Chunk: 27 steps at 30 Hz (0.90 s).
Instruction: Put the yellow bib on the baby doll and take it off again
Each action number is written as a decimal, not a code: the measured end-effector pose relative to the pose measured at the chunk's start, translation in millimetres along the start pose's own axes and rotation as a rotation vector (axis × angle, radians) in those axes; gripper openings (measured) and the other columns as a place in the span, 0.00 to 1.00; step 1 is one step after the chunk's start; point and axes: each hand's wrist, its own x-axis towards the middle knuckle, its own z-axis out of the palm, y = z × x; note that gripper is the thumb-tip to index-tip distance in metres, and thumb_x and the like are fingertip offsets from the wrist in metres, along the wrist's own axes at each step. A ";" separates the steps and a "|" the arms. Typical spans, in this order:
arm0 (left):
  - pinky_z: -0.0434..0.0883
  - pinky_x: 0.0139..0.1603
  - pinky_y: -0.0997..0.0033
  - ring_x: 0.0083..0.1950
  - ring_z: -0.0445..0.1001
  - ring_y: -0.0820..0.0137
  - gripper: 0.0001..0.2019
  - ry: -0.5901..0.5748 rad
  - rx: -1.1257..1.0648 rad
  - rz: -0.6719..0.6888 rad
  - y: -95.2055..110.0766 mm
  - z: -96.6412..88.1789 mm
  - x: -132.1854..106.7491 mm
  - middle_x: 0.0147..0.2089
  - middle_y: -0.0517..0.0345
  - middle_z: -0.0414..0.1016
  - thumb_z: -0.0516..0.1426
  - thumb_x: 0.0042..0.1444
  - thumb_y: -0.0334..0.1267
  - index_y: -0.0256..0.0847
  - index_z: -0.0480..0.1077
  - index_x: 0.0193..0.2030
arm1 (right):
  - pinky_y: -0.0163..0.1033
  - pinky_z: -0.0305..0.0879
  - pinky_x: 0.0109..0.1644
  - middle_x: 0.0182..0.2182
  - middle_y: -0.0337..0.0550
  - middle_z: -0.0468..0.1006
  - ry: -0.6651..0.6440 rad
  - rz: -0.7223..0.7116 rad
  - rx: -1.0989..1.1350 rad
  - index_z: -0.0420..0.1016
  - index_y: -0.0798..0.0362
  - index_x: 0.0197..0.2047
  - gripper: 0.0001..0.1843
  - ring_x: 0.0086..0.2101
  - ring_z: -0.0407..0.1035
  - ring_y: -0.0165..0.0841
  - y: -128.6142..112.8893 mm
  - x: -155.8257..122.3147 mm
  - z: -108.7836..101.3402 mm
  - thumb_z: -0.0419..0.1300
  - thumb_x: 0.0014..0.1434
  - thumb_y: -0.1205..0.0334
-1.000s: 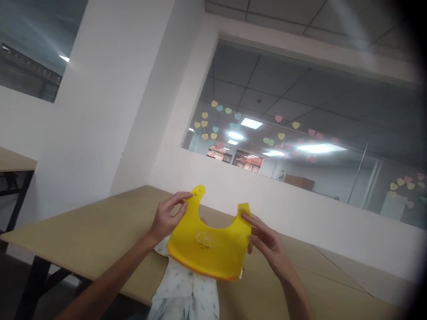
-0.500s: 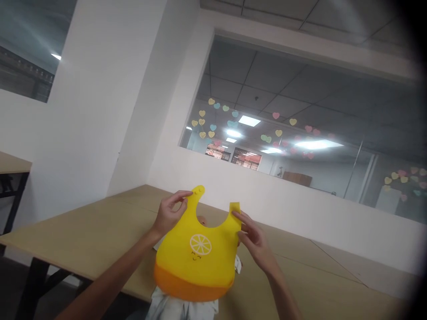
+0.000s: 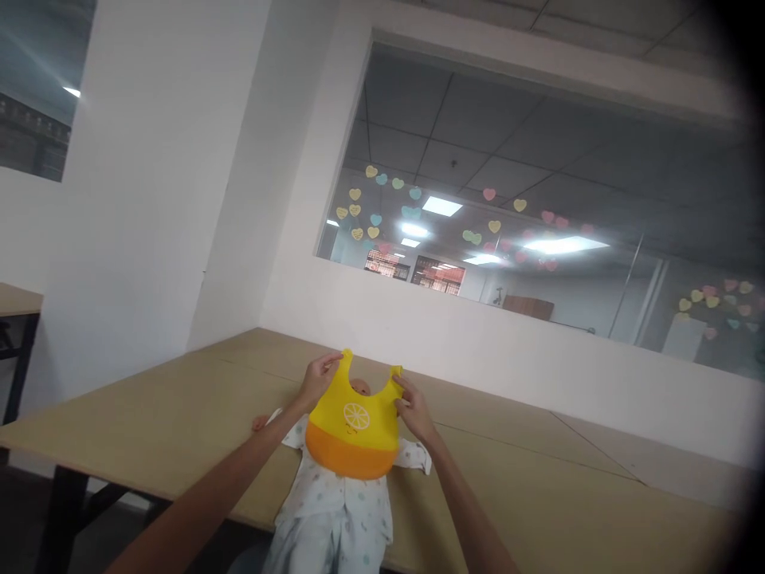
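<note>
A yellow bib (image 3: 354, 422) with an orange pocket and a lemon print hangs over the chest of a baby doll (image 3: 338, 510) in pale patterned pyjamas. The doll lies on its back on a light wooden table (image 3: 149, 422), its head partly showing above the bib's neckline. My left hand (image 3: 319, 379) pinches the bib's left neck strap. My right hand (image 3: 411, 406) pinches the right strap. Both arms reach forward from the bottom of the view.
A white wall with a wide interior window (image 3: 538, 207) stands behind the table; paper hearts are stuck on the glass. A second wooden table (image 3: 17, 301) juts in at the left edge. The floor below is dark.
Both hands have carried the bib away from me and down onto the doll's chest. The bib turned from tilted to facing me, with its lemon print and orange pocket showing.
</note>
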 end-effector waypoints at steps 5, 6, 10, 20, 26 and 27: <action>0.79 0.53 0.56 0.52 0.83 0.52 0.29 0.014 0.109 -0.063 -42.0 -5.8 4.0 0.56 0.40 0.83 0.62 0.54 0.57 0.34 0.80 0.52 | 0.57 0.59 0.74 0.69 0.56 0.69 -0.016 -0.051 -0.148 0.77 0.56 0.61 0.37 0.70 0.60 0.49 43.8 15.9 17.0 0.57 0.45 0.64; 0.79 0.55 0.56 0.53 0.83 0.52 0.29 0.026 0.119 -0.077 -50.5 -7.4 4.3 0.56 0.40 0.83 0.62 0.53 0.57 0.35 0.80 0.52 | 0.56 0.55 0.76 0.68 0.56 0.70 -0.015 -0.061 -0.173 0.77 0.56 0.61 0.37 0.70 0.60 0.48 47.9 17.5 20.1 0.57 0.45 0.64; 0.76 0.61 0.55 0.59 0.81 0.51 0.29 0.081 0.130 -0.126 -82.3 -14.3 6.1 0.56 0.39 0.83 0.62 0.51 0.58 0.35 0.80 0.49 | 0.56 0.48 0.78 0.69 0.53 0.69 -0.006 -0.036 -0.237 0.76 0.54 0.62 0.37 0.71 0.59 0.47 57.7 20.0 29.5 0.57 0.45 0.65; 0.74 0.63 0.55 0.61 0.79 0.51 0.30 0.092 0.143 -0.091 -95.7 -24.3 5.3 0.58 0.39 0.82 0.61 0.51 0.59 0.36 0.80 0.51 | 0.57 0.46 0.79 0.72 0.56 0.64 -0.025 -0.101 -0.324 0.68 0.57 0.69 0.43 0.73 0.54 0.47 56.5 13.6 31.0 0.55 0.47 0.67; 0.77 0.60 0.57 0.61 0.80 0.51 0.27 0.096 0.134 -0.118 -95.3 -26.2 11.6 0.57 0.41 0.83 0.63 0.50 0.56 0.38 0.80 0.49 | 0.60 0.45 0.79 0.72 0.52 0.65 -0.015 -0.154 -0.280 0.70 0.52 0.67 0.43 0.73 0.55 0.49 54.6 21.4 38.7 0.58 0.45 0.67; 0.77 0.60 0.58 0.60 0.80 0.51 0.26 0.100 0.139 -0.127 -98.6 -26.3 12.5 0.57 0.42 0.83 0.63 0.50 0.55 0.38 0.80 0.48 | 0.60 0.45 0.79 0.71 0.52 0.66 -0.011 -0.137 -0.275 0.71 0.51 0.66 0.43 0.73 0.55 0.50 57.3 22.8 40.5 0.58 0.44 0.67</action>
